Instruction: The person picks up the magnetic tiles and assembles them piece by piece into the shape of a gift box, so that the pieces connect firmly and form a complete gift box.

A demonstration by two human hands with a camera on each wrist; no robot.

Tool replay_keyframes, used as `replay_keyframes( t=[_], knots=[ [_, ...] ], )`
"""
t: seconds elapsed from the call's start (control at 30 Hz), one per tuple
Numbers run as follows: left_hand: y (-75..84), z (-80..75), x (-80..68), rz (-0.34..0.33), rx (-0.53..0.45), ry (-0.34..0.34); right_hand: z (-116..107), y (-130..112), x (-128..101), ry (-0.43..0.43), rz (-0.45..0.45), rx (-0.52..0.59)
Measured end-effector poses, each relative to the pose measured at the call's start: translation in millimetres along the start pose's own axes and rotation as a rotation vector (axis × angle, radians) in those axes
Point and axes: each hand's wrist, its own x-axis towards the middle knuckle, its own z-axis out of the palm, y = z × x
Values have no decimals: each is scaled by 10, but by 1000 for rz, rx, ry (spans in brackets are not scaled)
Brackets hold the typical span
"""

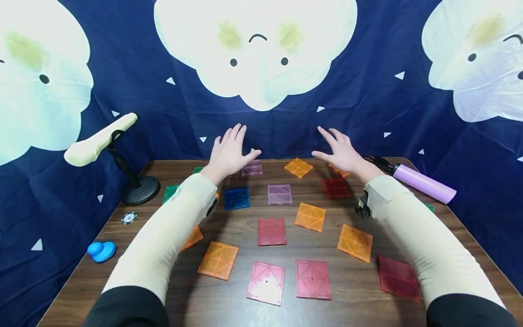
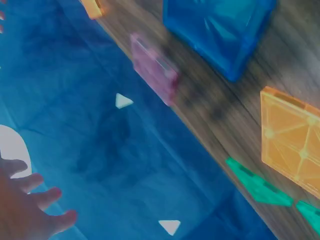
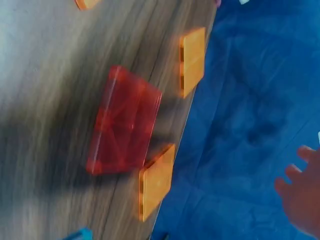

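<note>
Both hands hover above the far half of a wooden table (image 1: 237, 240), fingers spread and holding nothing. My left hand (image 1: 229, 150) is over a pink tile (image 1: 252, 168), with a blue tile (image 1: 237, 198) just nearer me. My right hand (image 1: 340, 152) floats above a red tile (image 1: 335, 187) and an orange tile (image 1: 340, 171). In the left wrist view the left hand's fingers (image 2: 30, 200) show at the lower left, with the blue tile (image 2: 220, 30) and pink tile (image 2: 154, 69) below. The right wrist view shows fingers (image 3: 300, 195) at the right and the red tile (image 3: 125, 122).
Several orange, red and pink square tiles lie scattered over the table, such as an orange one (image 1: 219, 260) and a pink one (image 1: 266, 281). A microphone stand (image 1: 135, 186) stands at the left, a purple cylinder (image 1: 425, 183) at the right, a blue duck (image 1: 101, 250) and a chip (image 1: 128, 218) near the left edge.
</note>
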Motion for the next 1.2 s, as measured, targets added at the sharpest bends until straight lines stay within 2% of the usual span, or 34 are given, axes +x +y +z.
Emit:
replay_keyframes(
  t=[0.1, 0.2, 0.3, 0.4, 0.57, 0.73, 0.83, 0.93, 1.07, 1.2],
  knots=[
    [45, -24, -130, 72, -80, 75, 44, -48, -99, 37, -83, 133],
    [91, -27, -292, 147, -178, 100, 97, -99, -216, 43, -140, 242],
    [156, -3, -472, 206, -279, 56, 161, -140, -358, 26, -158, 391],
    [217, 62, -652, 246, -371, -22, 238, -165, -503, 1, -149, 515],
    [291, 229, -969, 286, -449, -138, 415, -189, -727, -22, -117, 577],
    [370, 355, -1243, 372, -431, -260, 626, -203, -922, -79, -83, 537],
    [415, 409, -1373, 401, -396, -331, 778, -197, -1021, -151, -119, 451],
    [451, 479, -1470, 400, -365, -399, 927, -186, -1102, -209, -154, 357],
    [514, 603, -1492, 401, -309, -445, 1022, -190, -1170, -202, -215, 222],
    [589, 663, -1440, 417, -265, -435, 1025, -201, -1186, -182, -317, 122]
  ],
)
